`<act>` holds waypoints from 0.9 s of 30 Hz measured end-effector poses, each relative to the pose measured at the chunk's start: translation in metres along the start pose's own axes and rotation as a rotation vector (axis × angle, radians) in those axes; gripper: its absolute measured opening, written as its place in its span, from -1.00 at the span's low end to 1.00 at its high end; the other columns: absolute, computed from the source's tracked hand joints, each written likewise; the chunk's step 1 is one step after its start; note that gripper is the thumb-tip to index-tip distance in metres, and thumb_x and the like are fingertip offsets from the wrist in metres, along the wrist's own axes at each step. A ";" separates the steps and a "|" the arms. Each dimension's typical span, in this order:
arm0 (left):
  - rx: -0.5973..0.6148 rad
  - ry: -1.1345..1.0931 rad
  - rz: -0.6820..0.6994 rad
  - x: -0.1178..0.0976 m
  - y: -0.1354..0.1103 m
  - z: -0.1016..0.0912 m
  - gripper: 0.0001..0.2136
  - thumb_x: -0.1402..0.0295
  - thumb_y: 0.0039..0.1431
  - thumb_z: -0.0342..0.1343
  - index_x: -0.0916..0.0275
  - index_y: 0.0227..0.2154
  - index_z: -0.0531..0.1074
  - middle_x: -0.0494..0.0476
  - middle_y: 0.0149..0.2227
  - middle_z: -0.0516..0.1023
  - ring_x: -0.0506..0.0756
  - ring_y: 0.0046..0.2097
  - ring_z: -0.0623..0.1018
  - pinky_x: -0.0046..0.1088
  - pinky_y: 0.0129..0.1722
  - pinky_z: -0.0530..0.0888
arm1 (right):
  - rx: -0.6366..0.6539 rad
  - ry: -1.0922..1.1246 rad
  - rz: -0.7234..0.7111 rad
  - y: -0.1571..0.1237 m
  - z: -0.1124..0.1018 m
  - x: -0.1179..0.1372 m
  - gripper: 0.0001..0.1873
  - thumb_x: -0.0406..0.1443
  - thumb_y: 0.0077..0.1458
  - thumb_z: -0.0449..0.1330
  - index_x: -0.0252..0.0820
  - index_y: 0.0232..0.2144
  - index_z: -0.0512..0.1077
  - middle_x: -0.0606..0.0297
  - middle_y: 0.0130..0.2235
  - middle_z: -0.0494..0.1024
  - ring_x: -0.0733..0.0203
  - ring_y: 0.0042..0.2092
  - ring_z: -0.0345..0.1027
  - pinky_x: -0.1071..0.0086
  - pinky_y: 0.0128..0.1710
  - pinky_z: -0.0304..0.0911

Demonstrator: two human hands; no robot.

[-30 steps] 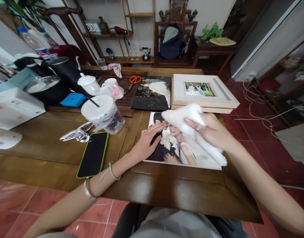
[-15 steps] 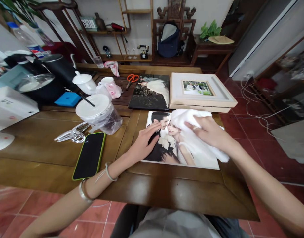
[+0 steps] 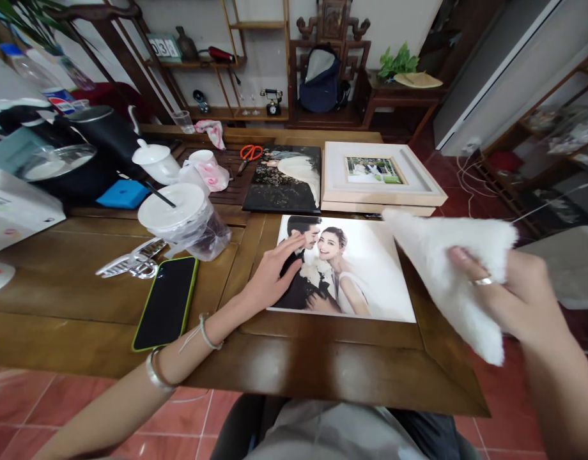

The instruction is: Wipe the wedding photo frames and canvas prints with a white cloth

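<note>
A large wedding photo print [image 3: 371,268] lies flat on the wooden table [image 3: 323,370] in front of me. My left hand [image 3: 272,275] rests open on its left edge, fingers flat, pinning it down. My right hand [image 3: 509,291] is lifted off to the right of the print, past the table's edge, closed on a white fluffy cloth [image 3: 447,268] that hangs from the fingers. The cloth is clear of the print.
Behind the print lie a dark photo panel [image 3: 284,179] and a stack of white frames [image 3: 375,179]. A phone in a green case [image 3: 167,301], a hair clip [image 3: 126,263], a lidded plastic cup [image 3: 181,220], orange scissors [image 3: 250,152] and a kettle [image 3: 102,137] crowd the left side.
My right hand has swept the cloth rightward off the print and lifted it beyond the table edge. The left hand has stayed on the print's left side.
</note>
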State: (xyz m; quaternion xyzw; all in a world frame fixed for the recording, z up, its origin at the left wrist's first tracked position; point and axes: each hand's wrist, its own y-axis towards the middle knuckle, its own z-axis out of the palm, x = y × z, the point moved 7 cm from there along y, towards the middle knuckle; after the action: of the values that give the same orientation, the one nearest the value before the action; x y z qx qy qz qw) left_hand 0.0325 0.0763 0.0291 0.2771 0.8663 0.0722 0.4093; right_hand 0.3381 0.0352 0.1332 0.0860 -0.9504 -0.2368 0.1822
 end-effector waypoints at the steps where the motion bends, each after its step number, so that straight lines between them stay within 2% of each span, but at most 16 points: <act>1: -0.006 -0.003 0.005 0.000 0.000 -0.001 -0.62 0.40 0.31 -0.05 0.22 0.17 0.25 0.22 0.22 0.33 0.14 0.30 0.23 -0.12 0.27 0.20 | -0.127 -0.059 -0.055 0.001 -0.008 0.006 -0.49 -0.02 0.10 0.12 -0.11 -0.75 0.14 0.39 -0.74 0.19 0.28 -0.67 0.10 0.35 -0.64 0.03; 3: -0.011 -0.008 0.008 -0.001 0.001 -0.001 -0.63 0.40 0.31 -0.06 0.22 0.17 0.26 0.22 0.22 0.34 0.13 0.30 0.23 -0.13 0.27 0.20 | -0.303 -0.215 -0.212 0.001 -0.014 0.024 -0.63 -0.09 0.08 0.19 -0.16 -0.63 0.31 0.31 -0.65 0.35 0.20 -0.59 0.25 0.32 -0.58 0.13; 4: -0.010 -0.010 0.010 -0.001 0.001 -0.001 -0.63 0.40 0.32 -0.06 0.22 0.16 0.27 0.22 0.22 0.34 0.13 0.30 0.23 -0.13 0.28 0.20 | -0.329 -0.285 -0.281 0.002 -0.011 0.032 -0.74 -0.13 0.07 0.22 -0.21 -0.50 0.41 0.20 -0.53 0.48 0.11 -0.47 0.37 0.29 -0.49 0.22; 5: -0.008 -0.013 0.013 -0.001 0.001 -0.001 -0.64 0.40 0.32 -0.07 0.21 0.16 0.27 0.22 0.22 0.34 0.13 0.30 0.23 -0.12 0.28 0.20 | -0.302 -0.327 -0.342 0.004 -0.004 0.039 -0.78 -0.19 0.06 0.23 -0.26 -0.34 0.46 0.08 -0.35 0.55 0.02 -0.31 0.43 0.26 -0.39 0.30; 7: -0.001 -0.014 0.020 -0.001 0.001 -0.001 -0.64 0.40 0.32 -0.07 0.20 0.15 0.28 0.21 0.22 0.33 0.13 0.30 0.22 -0.11 0.28 0.19 | -0.178 -0.357 -0.466 0.008 0.015 0.052 -0.78 -0.34 0.08 0.18 -0.31 -0.19 0.46 -0.05 -0.03 0.50 -0.07 -0.05 0.38 0.20 -0.24 0.34; 9: 0.006 -0.010 0.021 0.000 0.001 0.000 -0.64 0.40 0.32 -0.07 0.19 0.16 0.27 0.20 0.23 0.33 0.13 0.31 0.21 -0.10 0.28 0.18 | -0.092 -0.377 -0.580 0.009 0.033 0.061 -0.82 -0.50 0.06 0.10 -0.27 -0.33 0.49 0.01 0.10 0.42 -0.07 -0.01 0.33 0.20 -0.28 0.33; 12: 0.018 0.002 0.010 0.002 0.001 0.001 -0.64 0.39 0.33 -0.07 0.19 0.17 0.26 0.19 0.24 0.31 0.12 0.31 0.20 -0.10 0.28 0.17 | -0.056 -0.424 -0.680 0.009 0.057 0.068 -0.67 -0.60 0.01 0.04 -0.23 -0.65 0.40 0.09 0.05 0.47 0.00 -0.14 0.31 0.28 -0.47 0.24; 15: 0.026 0.009 0.003 0.002 0.001 0.001 -0.64 0.38 0.33 -0.07 0.17 0.17 0.25 0.19 0.24 0.31 0.12 0.31 0.20 -0.09 0.28 0.17 | 0.075 -0.392 -0.705 0.010 0.084 0.066 -0.69 -0.60 -0.03 0.08 -0.24 -0.66 0.42 0.03 0.04 0.46 -0.03 -0.13 0.29 0.23 -0.40 0.29; 18: 0.029 0.002 0.000 0.001 0.001 0.001 -0.64 0.37 0.33 -0.08 0.15 0.17 0.25 0.18 0.24 0.31 0.13 0.31 0.20 -0.07 0.27 0.18 | 0.235 -0.294 -0.632 0.011 0.105 0.063 -0.85 -0.53 -0.12 0.17 -0.27 -0.57 0.48 -0.06 0.16 0.33 -0.29 0.07 0.19 -0.07 -0.16 0.30; 20: 0.027 -0.008 0.002 0.000 0.002 0.001 -0.65 0.36 0.33 -0.08 0.15 0.16 0.27 0.19 0.23 0.31 0.13 0.31 0.20 -0.07 0.27 0.18 | 0.309 -0.239 -0.584 0.011 0.112 0.062 -0.88 -0.50 -0.14 0.18 -0.28 -0.53 0.49 -0.07 0.27 0.17 -0.43 0.23 -0.02 -0.31 0.04 0.09; 21: 0.023 -0.015 0.006 0.000 0.002 0.000 -0.65 0.36 0.33 -0.07 0.16 0.15 0.27 0.19 0.23 0.32 0.13 0.31 0.21 -0.08 0.27 0.18 | 0.344 -0.218 -0.576 0.011 0.114 0.062 -0.86 -0.50 -0.14 0.16 -0.28 -0.51 0.50 -0.06 0.30 0.11 -0.43 0.28 -0.12 -0.37 0.11 -0.03; 23: 0.016 -0.027 0.013 -0.001 0.002 0.000 -0.65 0.35 0.33 -0.07 0.16 0.14 0.28 0.19 0.23 0.33 0.14 0.31 0.21 -0.08 0.28 0.18 | 0.414 -0.175 -0.580 0.009 0.116 0.063 -0.80 -0.53 -0.14 0.11 -0.29 -0.46 0.50 -0.06 0.31 0.10 -0.36 0.32 -0.20 -0.36 0.18 -0.14; 27: 0.008 -0.035 0.012 0.000 0.002 0.000 -0.65 0.34 0.33 -0.07 0.15 0.14 0.29 0.19 0.23 0.33 0.15 0.31 0.21 -0.07 0.27 0.19 | 0.504 -0.100 -0.580 0.001 0.109 0.068 -0.75 -0.55 -0.15 0.09 -0.31 -0.42 0.51 -0.08 0.29 0.13 -0.29 0.33 -0.17 -0.25 0.22 -0.10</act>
State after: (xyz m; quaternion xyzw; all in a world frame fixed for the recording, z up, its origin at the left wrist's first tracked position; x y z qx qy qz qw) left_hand 0.0334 0.0783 0.0301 0.2851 0.8576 0.0663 0.4230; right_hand 0.2334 0.0645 0.0643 0.3815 -0.9228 -0.0416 0.0342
